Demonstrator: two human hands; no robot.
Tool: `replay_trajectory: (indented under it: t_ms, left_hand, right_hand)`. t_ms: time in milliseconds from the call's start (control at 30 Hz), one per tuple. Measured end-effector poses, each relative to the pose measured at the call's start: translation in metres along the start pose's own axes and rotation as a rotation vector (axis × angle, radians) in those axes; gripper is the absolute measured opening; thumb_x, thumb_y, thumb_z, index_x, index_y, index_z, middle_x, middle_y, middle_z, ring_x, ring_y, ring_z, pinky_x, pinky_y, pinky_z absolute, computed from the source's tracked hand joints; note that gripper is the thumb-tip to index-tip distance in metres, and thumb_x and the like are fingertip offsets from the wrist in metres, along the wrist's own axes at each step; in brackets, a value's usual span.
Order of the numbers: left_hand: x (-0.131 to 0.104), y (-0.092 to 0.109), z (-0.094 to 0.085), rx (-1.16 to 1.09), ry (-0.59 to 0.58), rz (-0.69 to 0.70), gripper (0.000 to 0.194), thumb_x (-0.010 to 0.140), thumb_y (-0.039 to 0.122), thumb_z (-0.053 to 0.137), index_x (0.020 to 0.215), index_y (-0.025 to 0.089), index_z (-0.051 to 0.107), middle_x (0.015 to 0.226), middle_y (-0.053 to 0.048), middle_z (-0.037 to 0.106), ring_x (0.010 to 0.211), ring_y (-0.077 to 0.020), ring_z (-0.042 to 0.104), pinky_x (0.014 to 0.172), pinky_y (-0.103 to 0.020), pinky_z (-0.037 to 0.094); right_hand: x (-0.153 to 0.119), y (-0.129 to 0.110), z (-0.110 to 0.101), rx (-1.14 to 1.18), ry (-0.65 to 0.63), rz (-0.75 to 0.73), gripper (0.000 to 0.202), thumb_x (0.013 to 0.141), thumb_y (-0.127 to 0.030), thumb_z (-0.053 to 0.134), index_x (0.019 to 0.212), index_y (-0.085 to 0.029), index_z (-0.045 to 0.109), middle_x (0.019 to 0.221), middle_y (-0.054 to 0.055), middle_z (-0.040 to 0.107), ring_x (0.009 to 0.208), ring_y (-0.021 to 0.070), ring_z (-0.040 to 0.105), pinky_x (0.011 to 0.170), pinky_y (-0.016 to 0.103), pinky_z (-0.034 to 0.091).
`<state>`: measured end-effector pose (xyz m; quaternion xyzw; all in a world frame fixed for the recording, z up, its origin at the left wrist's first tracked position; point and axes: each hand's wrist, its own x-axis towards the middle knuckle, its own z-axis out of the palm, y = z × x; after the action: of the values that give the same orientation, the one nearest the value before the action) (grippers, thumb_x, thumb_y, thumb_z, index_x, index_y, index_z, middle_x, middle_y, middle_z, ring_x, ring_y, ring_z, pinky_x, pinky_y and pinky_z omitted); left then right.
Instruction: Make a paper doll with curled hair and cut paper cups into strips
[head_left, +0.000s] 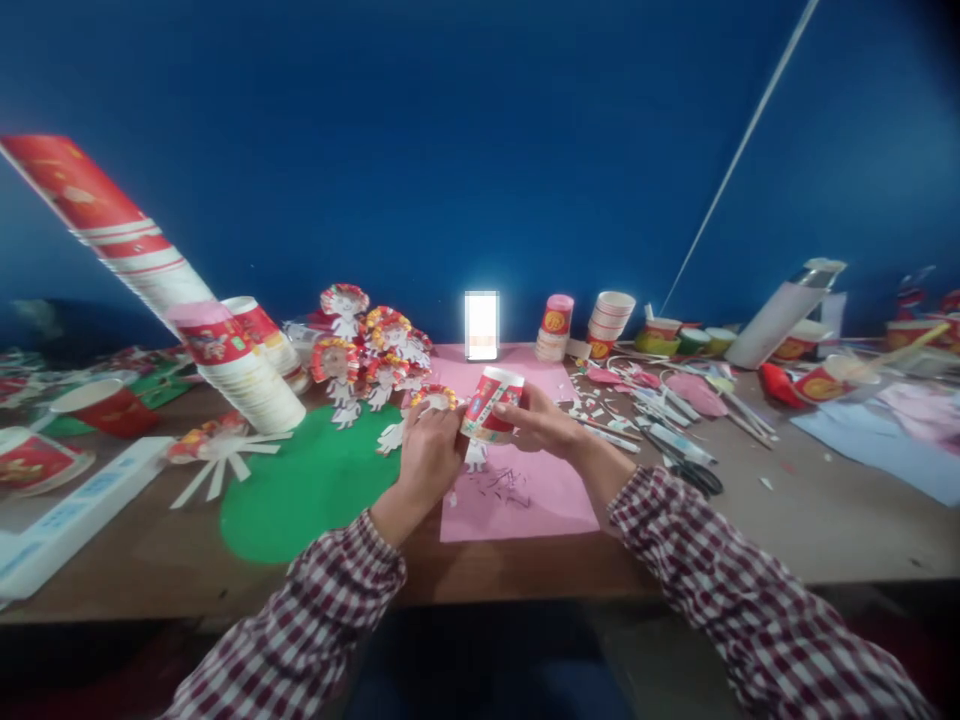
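Over the pink paper (547,505), a red-and-white printed paper cup (491,402) is tilted between my hands. My right hand (546,420) grips its right side, with the thumb across the printed front. Curled against the cup's lower left is my left hand (433,452), its fingertips mostly hidden. Just behind that hand shows a paper figure (437,393) with a curly red-and-yellow ring; I cannot tell whether the hand touches it. White paper legs (475,459) stick out beneath the cup. Dark scraps lie on the pink paper.
Several similar paper figures (386,350) stand left of centre behind a green mat (315,490). Tall cup stacks (247,365) lean at the left. A bright phone (481,325) stands ahead. Scissors (690,468), pens and paper scraps lie to the right, near a clear-topped cylinder (784,315).
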<state>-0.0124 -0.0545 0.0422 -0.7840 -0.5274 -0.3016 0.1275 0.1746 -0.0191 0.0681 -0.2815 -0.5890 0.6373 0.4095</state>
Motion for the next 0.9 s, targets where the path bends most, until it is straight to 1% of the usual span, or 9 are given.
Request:
replay_trajectory:
  t_ms: [33,100,200,267,433,533,667,800,900]
  left_hand:
    - [0.0,0.001,-0.001,-0.007,-0.032,-0.024,0.024,0.083,0.019,0.044,0.095,0.014,0.065,0.075,-0.008,0.067,0.077,-0.0229,0.061,0.091,-0.041,0.038]
    - [-0.001,0.004,0.001,-0.027,-0.104,-0.081,0.022,0.08,0.018,0.047,0.092,0.015,0.066,0.075,-0.009,0.067,0.077,-0.0243,0.061,0.082,-0.038,0.042]
    - [-0.006,0.009,0.01,-0.073,-0.193,-0.21,0.019,0.08,0.018,0.047,0.082,0.016,0.066,0.077,-0.01,0.068,0.077,-0.0238,0.063,0.073,-0.034,0.042]
    - [-0.012,0.013,0.015,-0.105,-0.208,-0.258,0.02,0.081,0.018,0.046,0.085,0.016,0.066,0.078,-0.009,0.069,0.077,-0.023,0.063,0.07,-0.032,0.042]
    - [-0.027,0.024,0.012,-0.11,-0.145,-0.261,0.022,0.082,0.017,0.045,0.09,0.016,0.065,0.082,-0.008,0.069,0.081,-0.0214,0.063,0.074,-0.03,0.041]
    - [-0.031,0.03,0.01,-0.107,-0.108,-0.249,0.027,0.084,0.018,0.042,0.095,0.017,0.066,0.087,-0.008,0.069,0.084,-0.0217,0.062,0.08,-0.033,0.04]
    - [-0.035,0.033,0.017,-0.06,-0.069,-0.254,0.034,0.084,0.015,0.04,0.107,0.019,0.065,0.091,-0.009,0.069,0.09,-0.0237,0.06,0.086,-0.038,0.037]
    - [-0.04,0.033,0.025,0.019,-0.069,-0.285,0.032,0.084,0.018,0.042,0.105,0.019,0.065,0.092,-0.01,0.067,0.092,-0.0255,0.058,0.085,-0.039,0.036]
    - [-0.041,0.033,0.026,0.04,-0.064,-0.279,0.028,0.084,0.02,0.042,0.098,0.019,0.067,0.092,-0.011,0.067,0.094,-0.0258,0.058,0.086,-0.039,0.035]
  right_hand:
    - [-0.002,0.0,0.003,-0.009,-0.004,-0.019,0.048,0.067,-0.039,0.077,0.106,-0.02,0.056,0.097,0.006,0.066,0.088,0.0202,0.063,0.076,0.035,0.052]
    - [-0.006,0.006,0.01,-0.022,0.098,-0.068,0.046,0.066,-0.039,0.077,0.102,-0.02,0.056,0.091,0.004,0.066,0.082,0.0175,0.063,0.072,0.032,0.053]
    - [-0.011,0.026,0.021,0.043,0.255,-0.089,0.042,0.065,-0.042,0.076,0.096,-0.02,0.056,0.082,0.001,0.064,0.072,0.0144,0.061,0.065,0.03,0.053]
    - [-0.015,0.039,0.026,0.075,0.304,-0.091,0.04,0.066,-0.043,0.074,0.093,-0.02,0.056,0.081,0.001,0.064,0.069,0.0138,0.06,0.062,0.029,0.053]
    - [-0.028,0.056,0.029,0.123,0.37,-0.198,0.039,0.065,-0.041,0.075,0.094,-0.022,0.058,0.086,-0.001,0.065,0.074,0.0135,0.062,0.071,0.028,0.052]
    - [-0.035,0.059,0.028,0.127,0.352,-0.188,0.039,0.068,-0.044,0.072,0.096,-0.022,0.059,0.089,0.001,0.066,0.077,0.0151,0.063,0.071,0.028,0.052]
    - [-0.039,0.064,0.026,0.074,0.37,-0.177,0.039,0.069,-0.045,0.07,0.097,-0.02,0.061,0.089,0.003,0.067,0.078,0.0158,0.063,0.073,0.029,0.051]
    - [-0.038,0.067,0.024,0.017,0.379,-0.212,0.042,0.067,-0.043,0.071,0.101,-0.021,0.06,0.088,0.002,0.067,0.078,0.0164,0.063,0.073,0.029,0.051]
    - [-0.038,0.069,0.022,0.005,0.399,-0.215,0.043,0.068,-0.044,0.07,0.103,-0.022,0.06,0.09,0.001,0.067,0.079,0.0164,0.063,0.074,0.03,0.051]
